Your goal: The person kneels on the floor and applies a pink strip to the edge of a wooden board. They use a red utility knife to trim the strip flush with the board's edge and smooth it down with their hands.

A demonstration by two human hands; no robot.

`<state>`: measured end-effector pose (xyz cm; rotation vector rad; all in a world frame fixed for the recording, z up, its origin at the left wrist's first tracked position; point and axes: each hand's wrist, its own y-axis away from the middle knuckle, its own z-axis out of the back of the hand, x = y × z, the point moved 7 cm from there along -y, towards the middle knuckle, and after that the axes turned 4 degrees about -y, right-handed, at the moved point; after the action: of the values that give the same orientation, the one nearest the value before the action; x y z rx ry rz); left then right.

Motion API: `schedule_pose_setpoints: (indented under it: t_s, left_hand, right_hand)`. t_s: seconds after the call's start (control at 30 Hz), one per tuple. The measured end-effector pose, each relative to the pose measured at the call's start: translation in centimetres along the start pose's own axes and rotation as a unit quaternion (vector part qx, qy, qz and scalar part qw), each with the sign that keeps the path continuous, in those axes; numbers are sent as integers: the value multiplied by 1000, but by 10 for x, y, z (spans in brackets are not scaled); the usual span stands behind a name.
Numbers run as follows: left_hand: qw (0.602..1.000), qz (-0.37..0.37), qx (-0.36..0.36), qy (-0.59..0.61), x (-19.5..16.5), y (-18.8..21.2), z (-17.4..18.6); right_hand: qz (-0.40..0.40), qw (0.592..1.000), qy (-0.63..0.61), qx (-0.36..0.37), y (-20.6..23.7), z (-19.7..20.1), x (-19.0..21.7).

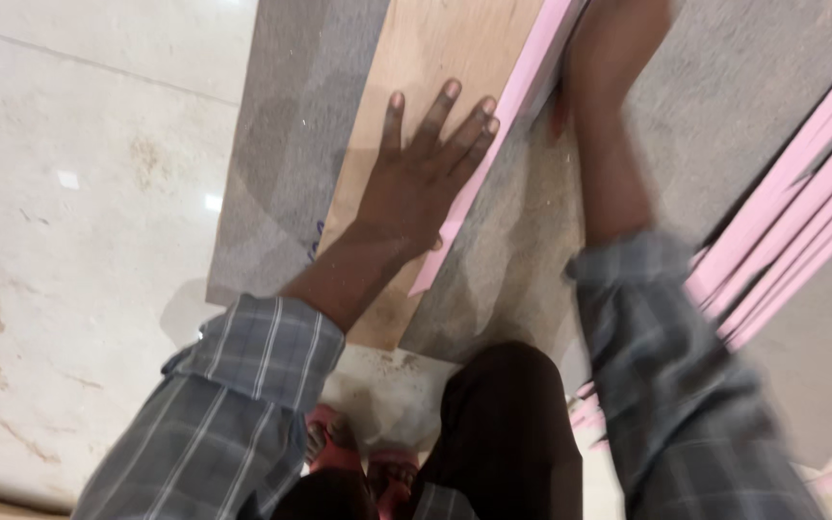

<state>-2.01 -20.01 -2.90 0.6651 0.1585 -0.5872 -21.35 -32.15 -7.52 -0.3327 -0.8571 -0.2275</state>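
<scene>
Two hands in view, one only partly. Left hand [426, 164] pressed flat, fingers spread, on tan wooden board [435, 58], fingertips touching pink edge strip [522, 87] along board's right side. Right hand [618, 39] blurred, cut off by top edge; grip not discernible. Board resting on grey slab [281, 173], top end out of frame. More pink strips [792, 241] at right. No containers visible.

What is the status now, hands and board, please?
Left hand flat on wooden board. Right hand blurred, at pink strip on board's edge. Nothing in the way.
</scene>
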Motion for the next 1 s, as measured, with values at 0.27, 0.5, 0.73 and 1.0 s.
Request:
schedule_pose_setpoints:
  t_s: [0.27, 0.5, 0.73, 1.0]
  left_hand:
    - [992, 4, -78, -94, -2, -5, -4]
    - [999, 7, -33, -14, -2, -4, -15]
    - [991, 9, -108, -82, -3, -1, -10]
    - [994, 32, -81, -64, -4, -1, -17]
  right_hand:
    - [-130, 987, 85, 41, 119, 12, 21]
    - [16, 999, -10, -35, -13, -6, -27]
    - [-12, 999, -41, -7, 69, 7, 14]
    - [-227, 967, -71, 89, 262, 41, 56]
